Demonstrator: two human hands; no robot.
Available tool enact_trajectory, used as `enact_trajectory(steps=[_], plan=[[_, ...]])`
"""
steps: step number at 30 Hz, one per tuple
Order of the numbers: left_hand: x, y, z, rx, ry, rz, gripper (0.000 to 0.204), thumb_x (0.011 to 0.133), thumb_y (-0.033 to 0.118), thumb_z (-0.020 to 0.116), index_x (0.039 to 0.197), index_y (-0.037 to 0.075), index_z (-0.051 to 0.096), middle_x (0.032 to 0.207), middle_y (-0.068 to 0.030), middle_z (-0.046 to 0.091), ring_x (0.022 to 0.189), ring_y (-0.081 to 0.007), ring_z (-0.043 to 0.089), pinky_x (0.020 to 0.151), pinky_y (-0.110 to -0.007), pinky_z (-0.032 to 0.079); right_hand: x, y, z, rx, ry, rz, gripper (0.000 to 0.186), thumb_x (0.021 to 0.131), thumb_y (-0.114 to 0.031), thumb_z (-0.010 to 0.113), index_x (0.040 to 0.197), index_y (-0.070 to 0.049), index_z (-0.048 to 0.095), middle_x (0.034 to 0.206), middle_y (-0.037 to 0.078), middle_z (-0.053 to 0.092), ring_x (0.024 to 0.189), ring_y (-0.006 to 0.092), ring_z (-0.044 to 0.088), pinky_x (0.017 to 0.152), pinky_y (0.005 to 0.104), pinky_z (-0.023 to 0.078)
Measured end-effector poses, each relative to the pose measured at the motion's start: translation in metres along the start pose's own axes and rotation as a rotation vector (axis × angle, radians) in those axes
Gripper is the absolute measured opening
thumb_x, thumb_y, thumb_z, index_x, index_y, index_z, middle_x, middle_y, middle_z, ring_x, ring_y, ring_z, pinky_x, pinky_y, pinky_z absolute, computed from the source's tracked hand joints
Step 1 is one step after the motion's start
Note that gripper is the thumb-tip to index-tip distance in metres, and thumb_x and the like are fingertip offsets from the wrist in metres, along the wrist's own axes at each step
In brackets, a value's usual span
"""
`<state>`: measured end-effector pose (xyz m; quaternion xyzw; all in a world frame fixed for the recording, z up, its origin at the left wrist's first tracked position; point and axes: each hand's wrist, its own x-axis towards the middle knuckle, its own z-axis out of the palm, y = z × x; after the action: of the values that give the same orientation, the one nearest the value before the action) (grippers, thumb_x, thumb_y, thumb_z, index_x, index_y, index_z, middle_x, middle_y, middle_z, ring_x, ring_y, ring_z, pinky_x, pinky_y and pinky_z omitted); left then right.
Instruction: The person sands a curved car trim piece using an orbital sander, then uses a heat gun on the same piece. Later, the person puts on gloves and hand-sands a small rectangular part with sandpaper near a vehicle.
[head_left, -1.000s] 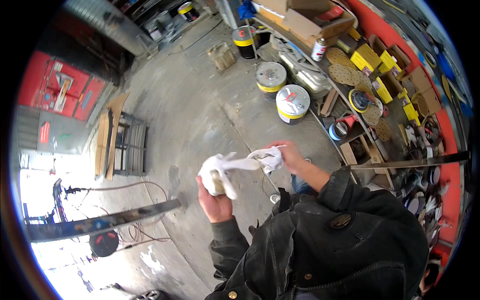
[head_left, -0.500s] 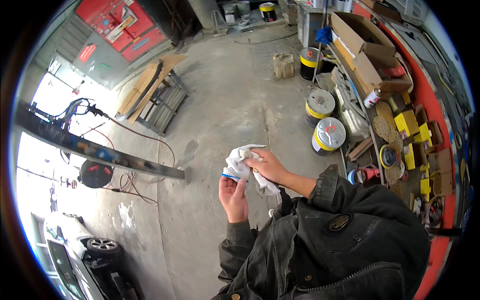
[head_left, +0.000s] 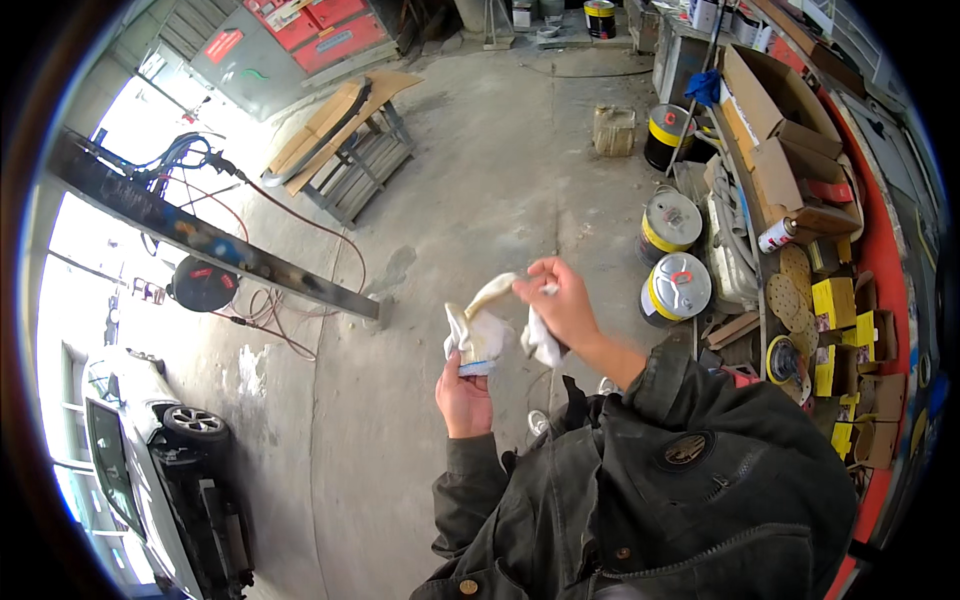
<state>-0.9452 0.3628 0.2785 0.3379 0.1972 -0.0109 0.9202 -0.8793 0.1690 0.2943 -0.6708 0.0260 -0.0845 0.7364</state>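
In front of my body, my left hand [head_left: 464,404] grips a white work glove [head_left: 484,338] by its blue-edged cuff, thumb on top and fingers beneath. Up and to the right, my right hand [head_left: 562,305] is closed on a white cloth piece [head_left: 541,342] that hangs below its fingers, possibly a second glove. A yellowish, stained strip of the white fabric stretches from the left-hand bundle up to my right fingertips. Whether the two pieces are joined, I cannot tell.
On the right, a bench holds cardboard boxes [head_left: 785,100], sanding discs [head_left: 790,298] and a spray can [head_left: 777,235]. Metal pails [head_left: 677,288] stand beside it. Left are a beam [head_left: 220,245], hoses [head_left: 290,335], a wooden stand [head_left: 350,170] and a car [head_left: 150,430].
My right hand has moved up and to the right, away from my left, drawing the white fabric out between them. The surroundings have shifted in view as my head turned.
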Motion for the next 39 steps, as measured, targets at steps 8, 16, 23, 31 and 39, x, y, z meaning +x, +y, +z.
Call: enact_trajectory(steps=[8, 16, 23, 31, 39], plan=[[-0.005, -0.010, -0.004, -0.067, -0.087, -0.115, 0.035, 0.106, 0.024, 0.039, 0.128, 0.001, 0.052, 0.124, -0.0089, 0.061, 0.114, -0.0218, 0.059, 0.098, -0.037, 0.048, -0.051, 0.009, 0.021, -0.685, -0.440, -0.374, 0.026, 0.084, -0.032, 0.071, 0.095, -0.009, 0.067, 0.094, 0.005, 0.065, 0.075, 0.0279, 0.068, 0.064, 0.0411, 0.053], [-0.009, -0.022, -0.002, 0.277, -0.050, 0.230, 0.034, 0.100, 0.009, 0.048, 0.131, -0.003, 0.051, 0.122, -0.0095, 0.060, 0.113, -0.0198, 0.057, 0.100, -0.035, 0.046, -0.057, 0.026, 0.032, -0.574, -0.448, -0.289, 0.024, 0.085, -0.021, 0.065, 0.103, -0.007, 0.060, 0.095, 0.013, 0.068, 0.079, 0.0350, 0.067, 0.066, 0.0450, 0.052], [0.003, -0.027, -0.022, 0.698, 0.036, 0.437, 0.028, 0.096, 0.003, 0.058, 0.123, -0.003, 0.058, 0.113, -0.0053, 0.064, 0.099, -0.0136, 0.061, 0.084, -0.029, 0.051, -0.073, 0.011, 0.042, -0.550, -0.491, -0.268, 0.026, 0.081, -0.019, 0.069, 0.102, -0.009, 0.060, 0.093, 0.012, 0.069, 0.080, 0.0339, 0.067, 0.066, 0.0443, 0.052], [-0.015, -0.014, 0.004, 0.371, -0.224, -0.050, 0.043, 0.109, 0.027, 0.038, 0.146, 0.008, 0.044, 0.139, -0.0035, 0.052, 0.123, -0.0174, 0.052, 0.106, -0.035, 0.043, -0.081, 0.023, 0.035, -0.741, -0.558, -0.254, 0.023, 0.081, -0.026, 0.070, 0.094, -0.010, 0.059, 0.091, 0.012, 0.068, 0.080, 0.0367, 0.066, 0.066, 0.0475, 0.051], [0.000, -0.012, -0.021, 0.517, -0.113, 0.084, 0.041, 0.105, 0.016, 0.047, 0.141, -0.003, 0.049, 0.136, -0.0115, 0.057, 0.116, -0.0220, 0.060, 0.098, -0.035, 0.050, -0.089, 0.024, 0.041, -0.877, -0.760, -0.324, 0.031, 0.084, -0.036, 0.064, 0.080, -0.006, 0.063, 0.075, 0.017, 0.067, 0.073, 0.0396, 0.066, 0.064, 0.0517, 0.050]])
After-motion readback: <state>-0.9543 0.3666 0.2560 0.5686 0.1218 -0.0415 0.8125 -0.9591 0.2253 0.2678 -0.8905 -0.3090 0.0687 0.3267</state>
